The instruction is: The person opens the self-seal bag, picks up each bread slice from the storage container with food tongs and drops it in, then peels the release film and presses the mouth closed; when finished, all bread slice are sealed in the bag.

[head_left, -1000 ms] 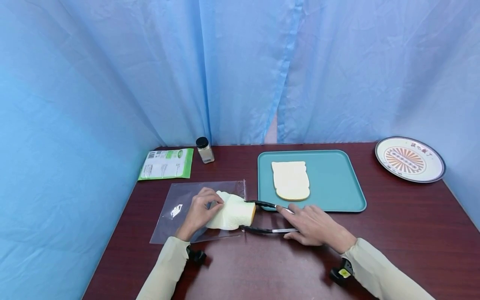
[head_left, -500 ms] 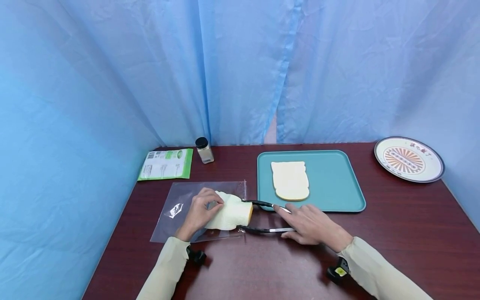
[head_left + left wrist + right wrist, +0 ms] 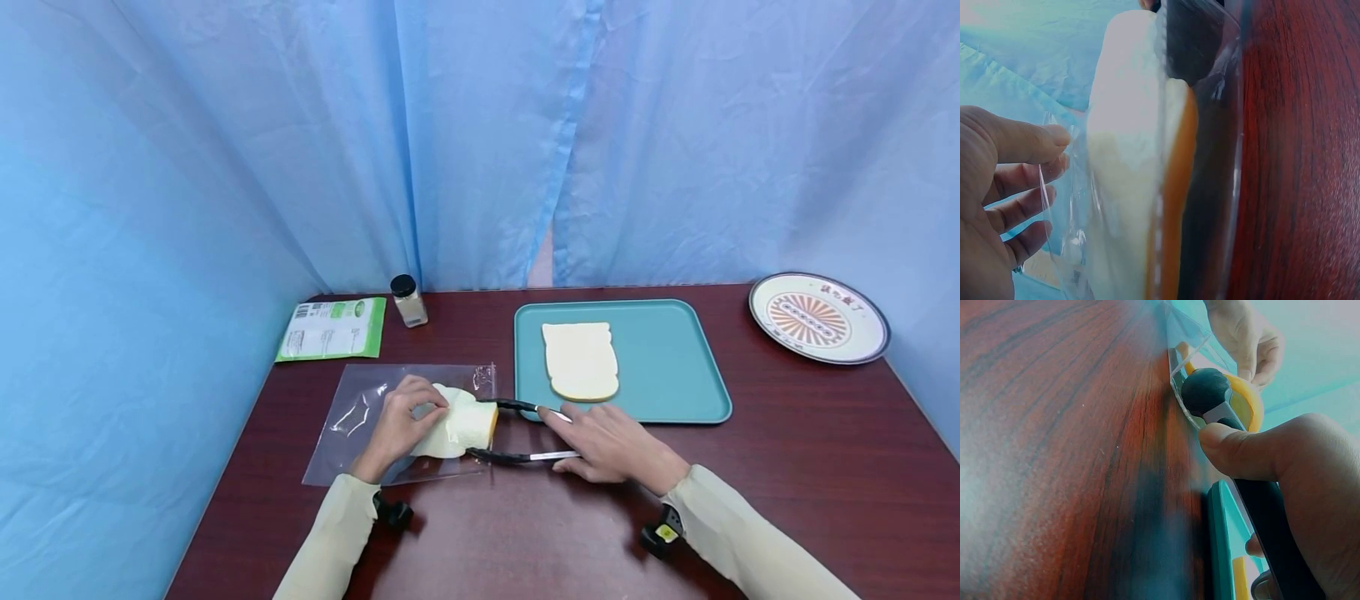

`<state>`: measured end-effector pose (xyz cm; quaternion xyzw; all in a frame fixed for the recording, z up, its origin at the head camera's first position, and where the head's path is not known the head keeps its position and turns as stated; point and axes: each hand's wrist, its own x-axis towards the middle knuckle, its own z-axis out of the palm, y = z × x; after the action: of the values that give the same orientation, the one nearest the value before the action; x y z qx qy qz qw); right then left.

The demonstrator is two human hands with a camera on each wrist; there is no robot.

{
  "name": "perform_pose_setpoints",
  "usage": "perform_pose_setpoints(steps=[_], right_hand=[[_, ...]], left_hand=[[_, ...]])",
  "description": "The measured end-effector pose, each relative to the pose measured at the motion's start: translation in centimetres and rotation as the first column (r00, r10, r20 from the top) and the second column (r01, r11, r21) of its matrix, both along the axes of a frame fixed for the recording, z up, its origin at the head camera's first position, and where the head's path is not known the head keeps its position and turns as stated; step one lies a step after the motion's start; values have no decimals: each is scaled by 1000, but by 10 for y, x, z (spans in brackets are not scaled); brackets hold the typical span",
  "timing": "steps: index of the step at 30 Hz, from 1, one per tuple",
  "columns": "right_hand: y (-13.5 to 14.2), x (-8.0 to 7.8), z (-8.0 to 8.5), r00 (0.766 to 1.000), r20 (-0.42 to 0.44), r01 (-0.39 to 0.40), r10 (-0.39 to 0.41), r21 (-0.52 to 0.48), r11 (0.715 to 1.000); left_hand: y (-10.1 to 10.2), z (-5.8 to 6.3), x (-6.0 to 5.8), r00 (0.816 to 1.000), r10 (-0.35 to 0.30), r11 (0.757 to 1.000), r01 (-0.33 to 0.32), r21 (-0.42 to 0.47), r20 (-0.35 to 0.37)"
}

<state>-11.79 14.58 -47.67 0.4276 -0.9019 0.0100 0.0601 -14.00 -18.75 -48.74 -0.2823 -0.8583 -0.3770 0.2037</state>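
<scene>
A clear plastic bag (image 3: 352,421) lies at the left of the table, its mouth toward the right. My left hand (image 3: 397,427) pinches the bag's upper film between thumb and fingertip, plainest in the left wrist view. Inside the bag is a bread slice (image 3: 468,425), folded or curled up at its sides, its orange-brown crust (image 3: 1179,144) facing the mouth. Tongs (image 3: 553,456) with black tips straddle the slice, one arm on each side. My right hand (image 3: 611,446) grips the tongs' handles, thumb on one arm and fingers on the other.
A teal tray (image 3: 667,367) with another bread slice (image 3: 581,367) stands behind my right hand. At the back left are a green-and-white packet (image 3: 330,329) and a black-capped jar (image 3: 410,304). A patterned plate (image 3: 817,321) sits far right. Blue curtains (image 3: 480,150) border the table.
My right hand and the tongs have moved left, carrying the bread slice a little deeper into the bag. The left hand stays nearly still on the film.
</scene>
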Motion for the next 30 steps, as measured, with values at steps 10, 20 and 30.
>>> perform_pose_setpoints(steps=[10, 20, 30], right_hand=[[-1, -1, 2, 1000, 8, 7, -7, 16, 1000], [-2, -1, 3, 1000, -9, 6, -6, -12, 1000], [-7, 0, 0, 1000, -17, -8, 7, -28, 1000]], left_hand=[[-1, 0, 0, 1000, -1, 1000, 1, 4, -10], [-1, 1, 1, 1000, -4, 1000, 4, 20, 2], [-1, 2, 1, 1000, -8, 1000, 8, 7, -1]])
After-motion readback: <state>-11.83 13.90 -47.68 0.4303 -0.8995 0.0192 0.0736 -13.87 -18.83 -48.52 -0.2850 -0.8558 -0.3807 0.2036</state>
